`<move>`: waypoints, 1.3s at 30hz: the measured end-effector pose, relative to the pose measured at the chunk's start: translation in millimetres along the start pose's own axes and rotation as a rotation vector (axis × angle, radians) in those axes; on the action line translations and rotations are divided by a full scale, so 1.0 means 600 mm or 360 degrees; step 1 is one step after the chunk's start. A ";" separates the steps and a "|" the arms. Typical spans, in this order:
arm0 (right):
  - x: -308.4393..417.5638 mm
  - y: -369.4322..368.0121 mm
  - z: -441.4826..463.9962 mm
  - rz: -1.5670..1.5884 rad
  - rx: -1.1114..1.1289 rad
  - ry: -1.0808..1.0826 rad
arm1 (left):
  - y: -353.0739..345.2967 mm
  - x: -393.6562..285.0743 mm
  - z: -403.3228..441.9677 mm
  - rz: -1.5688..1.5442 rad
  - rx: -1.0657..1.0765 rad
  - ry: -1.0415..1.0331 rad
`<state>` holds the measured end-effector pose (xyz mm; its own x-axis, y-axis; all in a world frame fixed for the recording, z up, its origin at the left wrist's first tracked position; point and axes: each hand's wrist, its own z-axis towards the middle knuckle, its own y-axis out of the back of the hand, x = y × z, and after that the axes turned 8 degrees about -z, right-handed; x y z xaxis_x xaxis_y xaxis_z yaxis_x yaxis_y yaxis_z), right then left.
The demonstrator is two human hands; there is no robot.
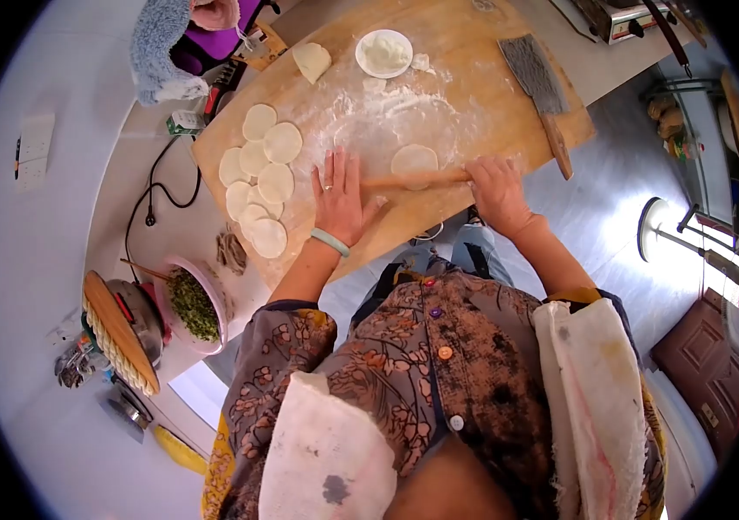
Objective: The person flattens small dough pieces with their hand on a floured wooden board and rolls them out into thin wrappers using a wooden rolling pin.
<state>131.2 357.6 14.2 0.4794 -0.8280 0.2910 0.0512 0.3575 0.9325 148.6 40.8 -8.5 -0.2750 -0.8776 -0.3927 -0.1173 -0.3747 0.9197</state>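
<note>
A thin wooden rolling pin [421,179] lies across the near part of a floured wooden board [387,221]. Under its middle is a round dough wrapper [414,160]. My right hand [499,195] is closed over the pin's right end. At the other end, my left hand [340,198] lies flat with fingers stretched forward, the pin's tip meeting it near the thumb. Left of that hand, several rolled dough wrappers [275,183] overlap in a loose pile. Farther back sit a dough lump [311,61] and a white bowl of flour [384,54].
A cleaver [536,78] rests at the board's right side, its handle near the edge. On the left, a pink basin [220,299] holds chopped green filling. A black cable [155,186] curls beside the board. A stove [616,17] stands at the back right.
</note>
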 end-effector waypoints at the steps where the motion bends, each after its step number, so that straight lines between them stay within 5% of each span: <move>1: -0.002 0.001 0.004 0.0003 -0.0032 -0.0001 | 0.001 0.000 0.004 0.0007 -0.0045 -0.0012; 14: -0.060 -0.039 0.053 -0.0002 0.0069 -0.0108 | -0.020 0.029 0.123 0.0018 -0.0004 0.0124; 22: -0.012 -0.021 -0.016 -0.0101 0.0070 0.0019 | -0.024 -0.025 -0.024 -0.0044 0.0103 0.0021; 39: -0.025 -0.018 0.002 0.0158 0.0177 0.0220 | -0.025 -0.058 -0.045 0.0039 0.0132 0.0313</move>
<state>122.4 365.8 -0.1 0.5932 -0.7212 0.3577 -0.0954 0.3782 0.9208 185.8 69.0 -8.4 -0.0878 -0.9306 -0.3554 -0.1934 -0.3340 0.9225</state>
